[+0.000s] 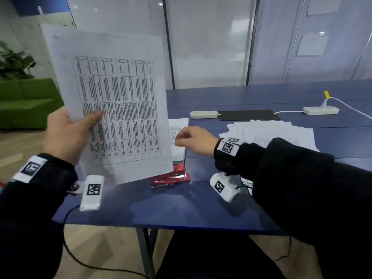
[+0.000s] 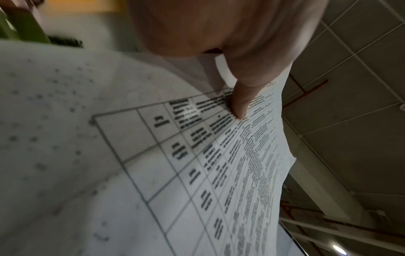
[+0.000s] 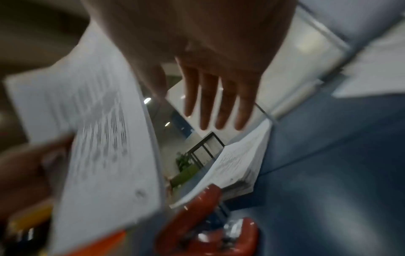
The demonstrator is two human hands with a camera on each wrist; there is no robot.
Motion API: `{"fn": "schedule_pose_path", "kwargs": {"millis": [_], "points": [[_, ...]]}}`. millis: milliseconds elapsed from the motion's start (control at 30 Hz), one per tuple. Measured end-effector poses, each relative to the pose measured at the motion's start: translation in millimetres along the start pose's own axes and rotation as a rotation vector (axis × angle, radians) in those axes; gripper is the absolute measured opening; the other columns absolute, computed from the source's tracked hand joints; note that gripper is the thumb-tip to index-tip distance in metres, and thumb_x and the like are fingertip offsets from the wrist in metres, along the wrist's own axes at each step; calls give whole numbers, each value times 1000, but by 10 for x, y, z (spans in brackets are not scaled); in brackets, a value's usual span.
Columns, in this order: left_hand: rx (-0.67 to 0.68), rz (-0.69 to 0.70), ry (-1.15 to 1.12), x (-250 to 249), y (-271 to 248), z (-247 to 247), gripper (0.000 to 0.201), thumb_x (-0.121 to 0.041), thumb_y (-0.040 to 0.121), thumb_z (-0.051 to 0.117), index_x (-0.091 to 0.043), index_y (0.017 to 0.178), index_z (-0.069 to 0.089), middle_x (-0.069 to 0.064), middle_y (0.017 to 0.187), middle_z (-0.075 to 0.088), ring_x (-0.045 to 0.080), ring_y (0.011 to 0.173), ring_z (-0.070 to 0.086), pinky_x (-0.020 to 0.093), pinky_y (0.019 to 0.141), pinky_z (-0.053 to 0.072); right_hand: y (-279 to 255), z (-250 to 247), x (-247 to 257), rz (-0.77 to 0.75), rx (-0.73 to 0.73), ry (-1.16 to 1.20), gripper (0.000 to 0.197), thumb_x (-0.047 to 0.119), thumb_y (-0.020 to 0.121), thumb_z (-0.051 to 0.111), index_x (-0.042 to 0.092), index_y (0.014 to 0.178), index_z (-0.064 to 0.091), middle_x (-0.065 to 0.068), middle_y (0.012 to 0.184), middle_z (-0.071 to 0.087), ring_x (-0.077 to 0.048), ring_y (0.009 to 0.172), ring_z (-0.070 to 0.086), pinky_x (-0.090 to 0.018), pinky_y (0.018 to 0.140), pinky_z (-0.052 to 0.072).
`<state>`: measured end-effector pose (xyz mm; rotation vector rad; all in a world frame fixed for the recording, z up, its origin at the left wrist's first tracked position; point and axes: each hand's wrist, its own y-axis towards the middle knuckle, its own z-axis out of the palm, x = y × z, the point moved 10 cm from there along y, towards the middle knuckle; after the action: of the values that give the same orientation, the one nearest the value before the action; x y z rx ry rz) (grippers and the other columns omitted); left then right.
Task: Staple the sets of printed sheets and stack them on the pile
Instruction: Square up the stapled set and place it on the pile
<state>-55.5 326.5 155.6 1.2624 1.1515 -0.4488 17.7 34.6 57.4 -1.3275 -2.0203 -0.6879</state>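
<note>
My left hand [image 1: 70, 129] grips a set of printed sheets [image 1: 118, 105] with a table on the top page, held upright above the table's left end. The thumb [image 2: 241, 104] presses on the front of the printed sheets [image 2: 197, 173]. A red stapler [image 1: 171, 177] lies on the blue table [image 1: 161, 204] just under the sheets' lower corner. Behind the red stapler [image 3: 208, 225] sits the pile of stapled sets [image 1: 178, 137]. My right hand [image 1: 193, 140] hovers over that pile with fingers [image 3: 219, 104] straight and spread, holding nothing. The pile [image 3: 236, 166] shows below the fingers.
Loose printed sheets [image 1: 271, 131] are fanned out on the table to the right. Two white power strips [image 1: 203, 114] [image 1: 321, 110] and a dark mat [image 1: 248, 115] lie further back. A glass partition stands behind, and a green sofa [image 1: 26, 101] at the left.
</note>
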Motion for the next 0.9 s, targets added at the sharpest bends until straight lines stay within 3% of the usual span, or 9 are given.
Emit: {"fn": "schedule_pose_path", "kwargs": {"millis": [67,167,267,367,467,567,633,733,900], "points": [[-25,-19,66,34,30,-275,32,-17,94,74,-8,124,71,0,108,77,15,97,76,35,84,60,38,538,108,-63,246,-440,52,56,93,66,16,126,66,0,118,70,-21,108,64,-35,91,51],[-31,-35,132,80,-11,-499,29,-20,95,74,-8,121,71,1,103,76,5,84,75,32,77,60,-6,1052,107,-111,415,-743,57,60,94,61,11,122,63,-7,106,69,-28,94,62,-34,73,46],[-27,-63,142,148,-61,-609,26,-19,94,74,-13,119,72,0,102,78,4,87,75,29,79,59,-60,1187,63,-147,371,-798,43,49,101,55,12,122,54,-15,116,67,-35,101,63,-36,76,45],[14,-86,137,208,-124,-555,15,-15,93,74,-18,107,74,-7,101,80,10,97,76,34,87,58,-129,1029,-70,-101,327,-580,37,47,104,52,11,114,53,-16,115,68,-34,97,63,-38,81,49],[102,-123,115,203,-229,-305,18,-11,94,71,-15,111,74,-8,98,80,7,90,77,25,76,62,-233,572,-239,64,173,64,32,44,104,55,13,105,52,-13,102,71,-33,90,69,-43,83,55],[206,-158,117,205,-281,27,19,-13,92,74,-8,111,74,3,98,81,24,90,78,39,74,66,-410,-123,-416,189,-141,735,19,23,104,61,9,94,53,-22,84,69,-33,70,70,-46,67,58],[274,-153,143,180,-275,275,13,-13,91,75,-8,103,76,9,94,80,37,89,76,53,77,64,-506,-646,-556,246,-365,831,16,24,99,67,11,92,60,-10,76,63,-23,59,60,-40,58,58],[410,-77,244,47,-274,693,8,-19,90,79,-15,97,77,8,87,80,37,82,77,61,78,62,-609,-1331,-675,281,-656,910,11,24,92,70,15,90,64,1,69,55,-18,58,53,-35,55,58],[531,80,496,-201,-317,1209,10,-31,87,82,-22,88,77,-5,75,78,15,69,75,37,70,62,-694,-1941,-556,223,-873,986,34,55,92,69,23,91,59,2,83,63,-16,70,59,-36,71,55]]}}
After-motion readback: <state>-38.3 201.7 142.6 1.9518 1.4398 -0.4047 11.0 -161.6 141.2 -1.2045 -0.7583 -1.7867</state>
